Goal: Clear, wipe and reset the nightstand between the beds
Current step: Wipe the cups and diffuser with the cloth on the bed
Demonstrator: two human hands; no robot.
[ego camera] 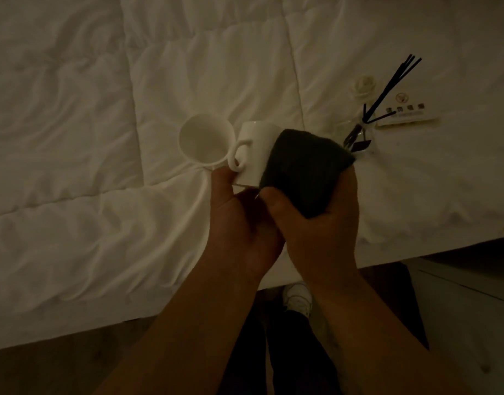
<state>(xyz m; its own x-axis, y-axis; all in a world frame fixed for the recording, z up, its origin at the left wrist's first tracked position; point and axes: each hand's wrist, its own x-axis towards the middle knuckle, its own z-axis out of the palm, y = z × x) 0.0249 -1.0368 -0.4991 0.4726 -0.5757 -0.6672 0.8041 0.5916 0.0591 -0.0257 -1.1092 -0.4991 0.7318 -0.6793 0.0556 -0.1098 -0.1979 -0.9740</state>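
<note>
Mug (pixel 255 149) in left hand (pixel 239 220), dark cloth (pixel 304 172) in right hand (pixel 316 223), second mug (pixel 202 141) beside.

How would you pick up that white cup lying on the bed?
Probably by the rim. The cup lies on its side on the quilt, open mouth facing up toward the camera, so fingers coming from above can pinch its top edge. Its handle isn't clearly visible; it may sit behind the mug the left hand holds, so I wouldn't count on it.

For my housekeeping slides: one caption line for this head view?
Left hand holds a white mug while right hand wipes it with a dark cloth over the bed.
</note>
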